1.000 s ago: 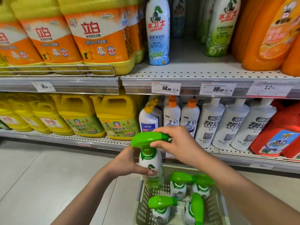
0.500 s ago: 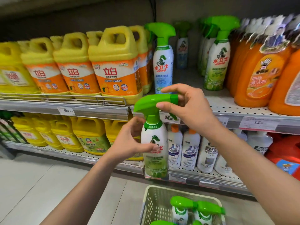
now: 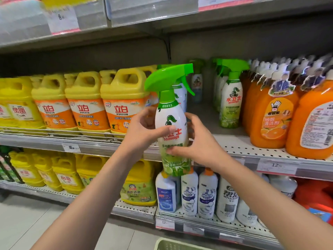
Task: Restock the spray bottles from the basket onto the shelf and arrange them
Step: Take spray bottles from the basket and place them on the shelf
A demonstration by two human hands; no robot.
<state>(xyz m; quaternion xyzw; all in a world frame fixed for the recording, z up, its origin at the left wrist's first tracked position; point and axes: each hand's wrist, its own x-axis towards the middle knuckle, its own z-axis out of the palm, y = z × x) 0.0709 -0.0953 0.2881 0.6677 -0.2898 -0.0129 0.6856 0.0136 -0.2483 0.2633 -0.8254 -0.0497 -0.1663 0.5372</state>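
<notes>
I hold a white spray bottle (image 3: 171,121) with a green trigger head upright in front of the middle shelf (image 3: 239,147). My left hand (image 3: 144,129) grips its body from the left, thumb across the label. My right hand (image 3: 200,141) wraps the lower body from the right. Matching green-topped spray bottles (image 3: 231,98) stand further back on that shelf, to the right of a bare gap. Only the rim of the pale green basket (image 3: 173,245) shows at the bottom edge; its contents are out of view.
Yellow and orange detergent jugs (image 3: 86,105) fill the shelf to the left. Orange floor-cleaner bottles (image 3: 273,112) crowd the right. White bottles (image 3: 207,193) and yellow jugs stand on the lower shelf. Another shelf with price tags hangs overhead.
The bottle has risen from the basket to the middle shelf's height. My right hand left the trigger head and now holds the lower body. The view tilted upward.
</notes>
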